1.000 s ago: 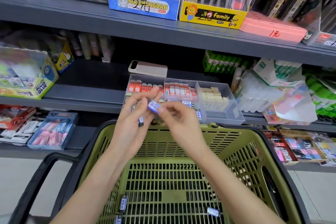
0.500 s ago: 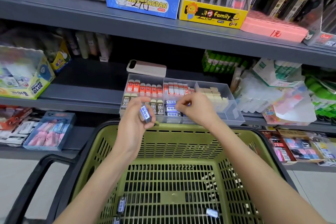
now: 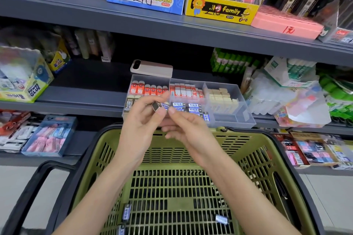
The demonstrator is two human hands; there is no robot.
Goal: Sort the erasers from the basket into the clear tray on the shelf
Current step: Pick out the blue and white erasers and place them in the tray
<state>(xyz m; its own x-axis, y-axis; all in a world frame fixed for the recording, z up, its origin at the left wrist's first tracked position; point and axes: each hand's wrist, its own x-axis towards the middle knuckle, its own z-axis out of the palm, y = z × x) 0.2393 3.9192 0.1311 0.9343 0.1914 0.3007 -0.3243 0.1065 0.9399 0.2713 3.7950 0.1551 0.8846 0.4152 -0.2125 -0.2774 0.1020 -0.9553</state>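
Mid-sort, at the pass-over step. Pinching one blue-sleeved eraser (image 3: 160, 106) between thumb and fingers of the left hand (image 3: 141, 122), held up over the far rim of the green basket (image 3: 254, 150), just in front of the clear tray (image 3: 246, 120) on the shelf (image 3: 80, 99). Meeting it with the right hand (image 3: 191, 131), fingers curled, tips at the eraser's right end; cannot tell whether gripping or only touching. Probably handing across for placing. Next: take it firmly in the right, reach forward into the tray's front middle compartment, set it down beside the matching blue-sleeved row (image 3: 188, 108), lined up with the others, then let go. Calls for care not to knock the packed rows. Not finished: at least three loose erasers (image 3: 127, 212) to fetch from the basket floor, near the person.
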